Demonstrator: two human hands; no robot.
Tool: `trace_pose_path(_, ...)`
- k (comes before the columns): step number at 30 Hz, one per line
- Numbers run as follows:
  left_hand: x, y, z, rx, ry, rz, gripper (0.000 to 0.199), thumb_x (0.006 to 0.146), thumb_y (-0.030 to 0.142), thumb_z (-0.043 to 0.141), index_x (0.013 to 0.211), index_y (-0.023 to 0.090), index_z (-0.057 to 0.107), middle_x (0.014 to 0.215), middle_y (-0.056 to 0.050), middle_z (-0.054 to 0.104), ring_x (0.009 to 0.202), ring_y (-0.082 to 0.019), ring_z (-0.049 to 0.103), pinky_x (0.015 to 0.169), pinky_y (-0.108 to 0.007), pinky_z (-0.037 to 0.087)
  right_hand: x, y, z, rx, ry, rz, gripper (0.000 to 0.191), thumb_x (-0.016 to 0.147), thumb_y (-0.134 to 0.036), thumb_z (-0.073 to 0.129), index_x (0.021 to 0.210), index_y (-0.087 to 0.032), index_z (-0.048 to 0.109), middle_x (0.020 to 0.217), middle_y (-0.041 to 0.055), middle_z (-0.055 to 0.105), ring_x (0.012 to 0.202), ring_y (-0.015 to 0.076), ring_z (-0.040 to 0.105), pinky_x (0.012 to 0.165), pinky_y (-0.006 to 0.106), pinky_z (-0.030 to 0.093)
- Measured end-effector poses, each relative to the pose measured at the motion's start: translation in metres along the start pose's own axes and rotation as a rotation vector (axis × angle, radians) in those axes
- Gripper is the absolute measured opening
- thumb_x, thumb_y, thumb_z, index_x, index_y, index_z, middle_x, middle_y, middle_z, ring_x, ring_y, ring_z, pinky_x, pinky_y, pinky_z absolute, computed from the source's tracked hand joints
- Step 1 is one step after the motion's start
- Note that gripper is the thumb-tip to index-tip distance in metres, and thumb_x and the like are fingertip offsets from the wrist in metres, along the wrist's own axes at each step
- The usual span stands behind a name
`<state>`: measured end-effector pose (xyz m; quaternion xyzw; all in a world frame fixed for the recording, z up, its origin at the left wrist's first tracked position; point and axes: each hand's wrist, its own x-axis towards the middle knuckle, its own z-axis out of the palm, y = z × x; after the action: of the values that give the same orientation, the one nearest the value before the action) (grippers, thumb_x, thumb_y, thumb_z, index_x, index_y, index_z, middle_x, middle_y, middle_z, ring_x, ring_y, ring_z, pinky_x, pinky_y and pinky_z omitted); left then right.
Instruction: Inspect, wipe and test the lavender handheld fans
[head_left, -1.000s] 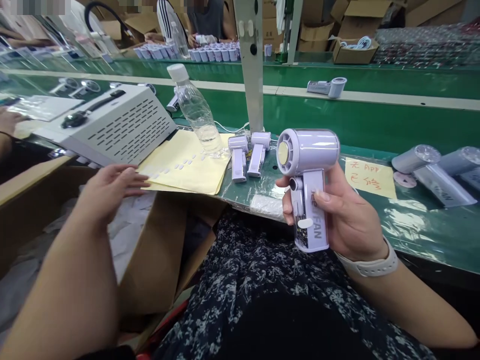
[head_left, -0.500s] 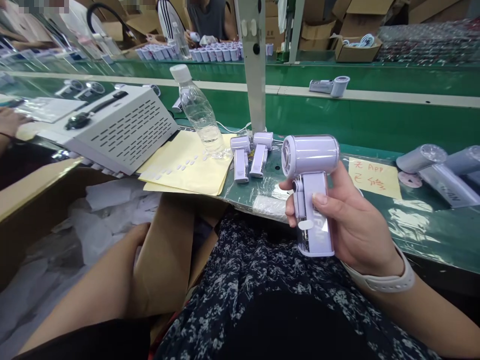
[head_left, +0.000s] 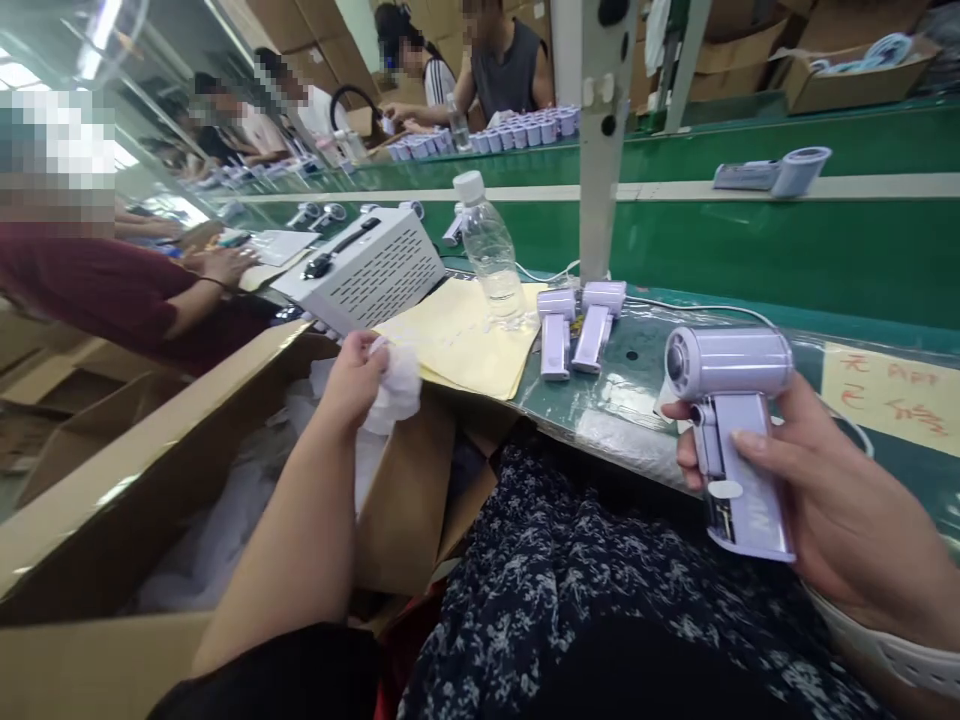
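Observation:
My right hand (head_left: 840, 470) is wrapped round the handle of a lavender handheld fan (head_left: 739, 440), which it holds upright with the round head on top. My left hand (head_left: 356, 375) pinches a thin, crumpled white plastic bag (head_left: 397, 385) above an open cardboard box (head_left: 135, 455). More white bags (head_left: 225, 520) lie inside that box. Two smaller-looking lavender fans (head_left: 555, 335) stand side by side on the green bench, between my two hands.
A clear water bottle (head_left: 491, 250) stands on yellow paper (head_left: 457, 340), beside a grey slotted metal box (head_left: 375, 265). A metal post (head_left: 602, 150) rises behind. Another fan (head_left: 772, 172) lies on the far belt. At left sits a co-worker in a maroon shirt (head_left: 90, 290).
My left hand has come up out of the cardboard box with a white plastic bag. The view has swung left; my right hand still grips the fan.

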<state>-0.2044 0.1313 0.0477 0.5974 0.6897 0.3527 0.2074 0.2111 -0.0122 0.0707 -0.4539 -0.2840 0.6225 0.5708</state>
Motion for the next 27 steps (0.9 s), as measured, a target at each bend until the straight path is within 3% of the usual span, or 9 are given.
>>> trace_pose_path(3,-0.023,0.046,0.020,-0.138,-0.122,0.023,0.037,0.090,0.041,0.063,0.118,0.024,0.047,0.078,0.003,0.064,0.069,-0.017,0.066,0.060,-0.027,0.054,0.004,0.011,-0.005,-0.037,-0.024,0.030,0.075,0.078,-0.025,0.080,0.144,-0.034,0.045,0.099,0.0057,0.074,0.066,0.0187,0.070,0.058,0.026,0.062)
trace_pose_path(6,-0.055,0.092,0.055,-0.455,-0.401,0.054,0.037,0.084,0.052,0.069,0.095,0.022,0.049,0.075,0.002,0.064,0.066,-0.016,0.064,0.059,-0.025,0.053,0.006,0.020,-0.011,-0.114,-0.036,0.009,0.082,0.079,-0.031,0.081,0.149,-0.032,0.038,0.105,0.0070,0.075,0.069,0.0174,0.069,0.062,0.027,0.061)
trace_pose_path(8,-0.073,0.116,0.081,-0.557,-0.519,0.086,0.035,0.086,0.053,0.066,0.083,0.021,0.052,0.075,0.003,0.060,0.069,-0.014,0.063,0.064,-0.026,0.056,0.004,0.022,-0.016,-0.219,-0.030,-0.022,0.071,0.081,-0.036,0.080,0.143,-0.025,0.045,0.104,0.0093,0.076,0.073,0.0179,0.070,0.064,0.027,0.061)
trace_pose_path(11,-0.090,0.137,0.121,-0.581,-0.692,0.070,0.033,0.085,0.046,0.069,0.072,0.018,0.057,0.075,0.002,0.055,0.071,-0.013,0.059,0.067,-0.026,0.057,-0.002,0.021,-0.025,-0.378,-0.017,-0.158,0.047,0.087,-0.040,0.075,0.126,-0.020,0.059,0.098,0.0104,0.078,0.080,0.0208,0.073,0.067,0.029,0.061)
trace_pose_path(14,-0.095,0.142,0.154,-0.609,-0.793,0.000,0.034,0.081,0.046,0.072,0.070,0.017,0.058,0.074,0.001,0.054,0.069,-0.015,0.060,0.063,-0.028,0.060,-0.006,0.023,-0.033,-0.539,0.007,-0.408,0.038,0.093,-0.042,0.067,0.124,-0.022,0.062,0.108,0.0104,0.077,0.088,0.0244,0.075,0.078,0.036,0.062)
trace_pose_path(16,-0.096,0.138,0.168,-0.650,-0.813,-0.054,0.035,0.081,0.049,0.071,0.075,0.018,0.058,0.074,0.001,0.056,0.067,-0.016,0.064,0.059,-0.031,0.061,-0.003,0.027,-0.036,-0.754,0.021,-0.519,0.043,0.094,-0.043,0.063,0.131,-0.022,0.061,0.122,0.0122,0.074,0.101,0.0288,0.074,0.087,0.043,0.060)
trace_pose_path(19,-0.097,0.128,0.177,-0.698,-0.771,-0.132,0.033,0.082,0.049,0.069,0.085,0.019,0.054,0.075,0.001,0.059,0.057,-0.014,0.063,0.053,-0.029,0.058,0.008,0.032,-0.032,-1.134,-0.002,-0.509,0.049,0.095,-0.040,0.058,0.140,-0.019,0.059,0.134,0.0143,0.070,0.112,0.0331,0.071,0.093,0.047,0.058)
trace_pose_path(25,-0.100,0.112,0.168,-0.755,-0.525,-0.150,0.024,0.088,0.038,0.058,0.103,0.024,0.047,0.062,0.009,0.041,0.043,-0.008,0.037,0.039,-0.017,0.028,0.021,0.026,-0.005,-1.702,-0.164,-0.309,0.049,0.098,-0.033,0.053,0.146,-0.022,0.056,0.102,0.0134,0.079,0.084,0.0328,0.075,0.066,0.040,0.056)
trace_pose_path(27,-0.105,0.115,0.159,-0.696,-0.422,-0.039,0.023,0.088,0.031,0.060,0.109,0.025,0.052,0.066,0.008,0.046,0.049,-0.009,0.042,0.045,-0.019,0.033,0.020,0.026,0.003,-1.814,-0.197,-0.343,0.050,0.098,-0.030,0.053,0.147,-0.021,0.054,0.096,0.0145,0.078,0.080,0.0318,0.074,0.062,0.037,0.053)
